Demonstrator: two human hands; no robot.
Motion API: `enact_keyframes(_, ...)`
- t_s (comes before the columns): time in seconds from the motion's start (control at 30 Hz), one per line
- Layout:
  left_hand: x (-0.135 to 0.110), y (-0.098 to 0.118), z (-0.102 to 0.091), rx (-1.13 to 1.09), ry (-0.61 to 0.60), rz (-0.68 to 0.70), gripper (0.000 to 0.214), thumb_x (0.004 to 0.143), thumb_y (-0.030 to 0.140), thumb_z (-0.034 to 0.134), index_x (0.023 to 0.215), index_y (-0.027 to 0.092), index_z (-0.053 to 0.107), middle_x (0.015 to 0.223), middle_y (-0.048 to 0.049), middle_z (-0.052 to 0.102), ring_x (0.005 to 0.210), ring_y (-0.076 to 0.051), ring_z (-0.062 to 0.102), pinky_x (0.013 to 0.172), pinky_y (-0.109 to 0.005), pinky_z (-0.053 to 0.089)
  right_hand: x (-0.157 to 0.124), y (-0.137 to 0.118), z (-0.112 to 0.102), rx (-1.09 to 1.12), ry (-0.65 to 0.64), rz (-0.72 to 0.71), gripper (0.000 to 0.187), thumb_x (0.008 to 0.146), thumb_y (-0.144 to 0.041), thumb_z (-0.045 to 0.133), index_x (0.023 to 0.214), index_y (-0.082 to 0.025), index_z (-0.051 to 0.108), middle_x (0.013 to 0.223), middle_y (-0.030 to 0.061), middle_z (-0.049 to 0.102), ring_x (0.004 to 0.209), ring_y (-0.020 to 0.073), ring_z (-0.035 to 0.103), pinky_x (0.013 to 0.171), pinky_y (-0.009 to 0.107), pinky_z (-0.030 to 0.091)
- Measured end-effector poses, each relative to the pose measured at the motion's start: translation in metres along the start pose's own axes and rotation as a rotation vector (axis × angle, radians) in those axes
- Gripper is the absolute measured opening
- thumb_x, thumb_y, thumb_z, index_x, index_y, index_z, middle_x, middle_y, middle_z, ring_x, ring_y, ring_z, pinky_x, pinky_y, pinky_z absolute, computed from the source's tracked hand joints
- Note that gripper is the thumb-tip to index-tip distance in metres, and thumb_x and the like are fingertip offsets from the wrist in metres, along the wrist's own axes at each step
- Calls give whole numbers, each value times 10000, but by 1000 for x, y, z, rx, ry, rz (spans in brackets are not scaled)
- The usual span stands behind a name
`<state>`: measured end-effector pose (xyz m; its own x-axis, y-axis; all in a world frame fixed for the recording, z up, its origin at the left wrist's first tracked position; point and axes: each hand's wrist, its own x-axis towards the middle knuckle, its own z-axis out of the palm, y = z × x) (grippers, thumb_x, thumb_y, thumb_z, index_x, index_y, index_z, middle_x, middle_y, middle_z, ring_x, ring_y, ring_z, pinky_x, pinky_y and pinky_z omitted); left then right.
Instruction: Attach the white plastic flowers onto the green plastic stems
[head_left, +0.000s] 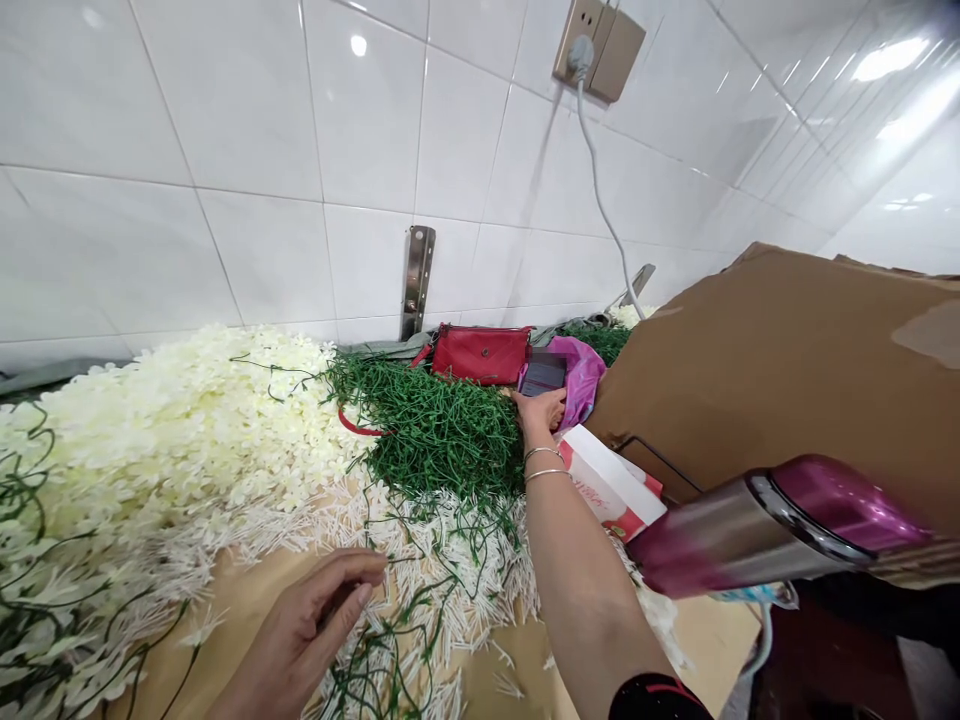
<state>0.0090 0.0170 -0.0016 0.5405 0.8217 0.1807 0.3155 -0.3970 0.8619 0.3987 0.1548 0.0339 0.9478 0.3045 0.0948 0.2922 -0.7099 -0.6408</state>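
My right hand [541, 410] reaches out to the back of the table, fingers around a dark, flat phone [543, 376] whose face is blurred. Right beside the phone lies a crumpled pink plastic bag [581, 378], and a red purse [480, 353] leans near the wall just left of it. Under and left of my right wrist is a heap of green plastic stems [442, 420]. My left hand [307, 625] hovers low at the front, loosely curled with thumb and fingers apart and nothing in it. Near its fingertips are scattered white stem pieces [427, 545].
Cream artificial petals [187, 430] pile up on the left. To the right stand a large brown cardboard box [810, 370], a pink and silver thermos [772, 520] and a white and red carton [611, 485]. A cable [600, 190] hangs from the wall socket [598, 48].
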Motion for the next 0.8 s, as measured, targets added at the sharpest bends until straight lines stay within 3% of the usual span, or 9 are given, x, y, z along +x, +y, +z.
enact_keyframes(0.1, 2, 6, 1, 4, 33, 17, 271, 968, 391, 568, 1020, 258, 798, 1073, -66, 793, 1028, -199, 759, 897, -235, 606, -7, -5, -5, -42, 45, 48, 388, 980, -370, 650, 1314, -177, 603, 1318, 107, 633, 1111, 251, 664, 925, 471, 583)
enact_keyframes(0.2, 3, 12, 1, -1, 56, 24, 271, 951, 391, 576, 980, 249, 804, 1016, -66, 802, 962, -195, 769, 853, -229, 616, -22, -13, -12, -70, 67, -32, 429, 971, -365, 660, 1348, -175, 584, 1386, 127, 594, 1190, 281, 630, 978, 507, 554)
enact_keyframes(0.33, 4, 14, 0, 1, 48, 21, 268, 944, 397, 585, 990, 251, 805, 1024, -66, 802, 969, -199, 765, 861, -236, 614, -52, -21, -21, -76, -26, -300, 534, 904, -270, 682, 1388, -82, 555, 1540, 264, 420, 1357, 389, 508, 1094, 539, 447)
enact_keyframes(0.47, 3, 11, -1, -5, 42, 13, 265, 944, 406, 597, 1005, 249, 802, 1056, -71, 798, 992, -205, 759, 880, -243, 609, -83, -25, -31, -74, -194, -600, 360, 929, -221, 568, 1272, -200, 672, 1386, 163, 602, 1258, 345, 591, 1081, 514, 450)
enact_keyframes(0.57, 2, 10, 0, -3, 42, 22, 263, 949, 387, 584, 1004, 247, 799, 1053, -68, 797, 990, -199, 758, 886, -243, 606, -108, -25, -40, -76, -278, -754, 382, 949, -202, 503, 1290, -228, 675, 1313, 146, 660, 1219, 341, 611, 1054, 544, 474)
enact_keyframes(0.8, 2, 11, 0, -23, 26, 23, 263, 965, 364, 559, 1011, 245, 788, 1066, -58, 787, 992, -181, 753, 886, -229, 596, -154, -8, -60, -35, -317, -1012, 583, 900, -195, 574, 1479, -151, 521, 1552, 202, 463, 1419, 366, 447, 1130, 544, 436)
